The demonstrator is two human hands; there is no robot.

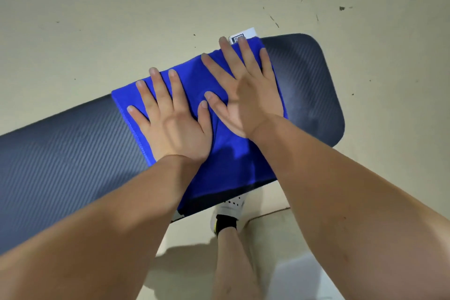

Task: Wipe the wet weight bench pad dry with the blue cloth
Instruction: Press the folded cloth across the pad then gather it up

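Two hands press flat on one cloth, and most of the job looks unfinished. The weight bench pad point(60, 153), a long dark ribbed cushion, runs from far out past the left hand to a rounded end just beyond the right hand. Whether its surface is wet or dry cannot be read from the sheen, so progress is a judgement: the cloth sits near the rounded end, and the long stretch off to the left of the hands appears not yet reached, as does the short end patch to the right.

The blue cloth point(226, 161), spread smooth and roughly square, lies across the pad's full width under both palms, its near edge draping toward the person over the pad's side.

The left hand point(175, 124) lies open, fingers splayed, palm down on the cloth's left half. The right hand point(246, 95) is likewise open and flat, a little blurred, on the far right part, thumbs nearly meeting between them. Neither grips anything.

Below the wrists, a white shoe point(231, 209) stands on the pale floor point(121, 7) just beside the pad's near edge. Beyond the right fingertips a small white label point(243, 34) with a printed code pokes out from under the cloth's far corner. Nothing blocks the pad.
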